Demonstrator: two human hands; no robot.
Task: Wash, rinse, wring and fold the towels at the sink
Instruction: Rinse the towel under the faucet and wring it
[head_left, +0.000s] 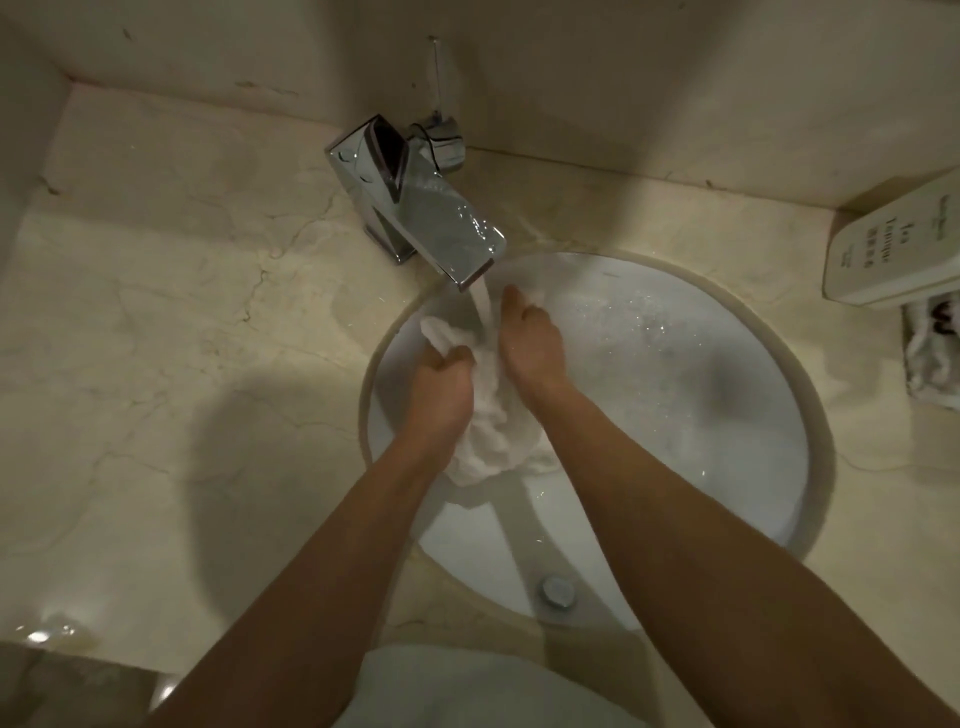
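Two hands work in the single head view; the left hand (440, 382) has its fingers curled tight on a bunch of the white towel (491, 415), and the right hand (530, 340) presses on the towel with its fingers bent down into the cloth, though the tips are hidden; the towel hangs between both hands inside the sink (727, 374), under the stream from the tap (421, 208); I judge this is rinsing; better to open the folds between the fingers, so water reaches all layers.
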